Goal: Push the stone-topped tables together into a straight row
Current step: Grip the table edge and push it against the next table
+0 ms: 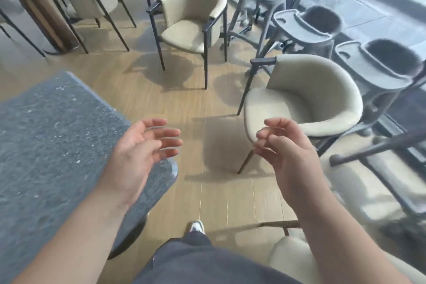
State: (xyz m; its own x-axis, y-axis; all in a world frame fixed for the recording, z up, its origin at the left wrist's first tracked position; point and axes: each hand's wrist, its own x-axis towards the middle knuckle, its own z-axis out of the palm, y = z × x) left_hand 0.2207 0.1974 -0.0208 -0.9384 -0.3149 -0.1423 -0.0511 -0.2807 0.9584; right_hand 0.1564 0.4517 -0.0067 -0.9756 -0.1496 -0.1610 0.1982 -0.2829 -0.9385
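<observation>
The grey stone-topped counter fills the view from nine to seven o'clock, its rounded near corner under the left wrist. Both hands hold nothing. The left hand hovers over that corner, palm turned inward and fingers spread loosely. The right hand hangs over the wooden floor at about four o'clock, fingers loosely curled. A cream armchair stands at three o'clock, another at twelve, grey high chairs beyond.
</observation>
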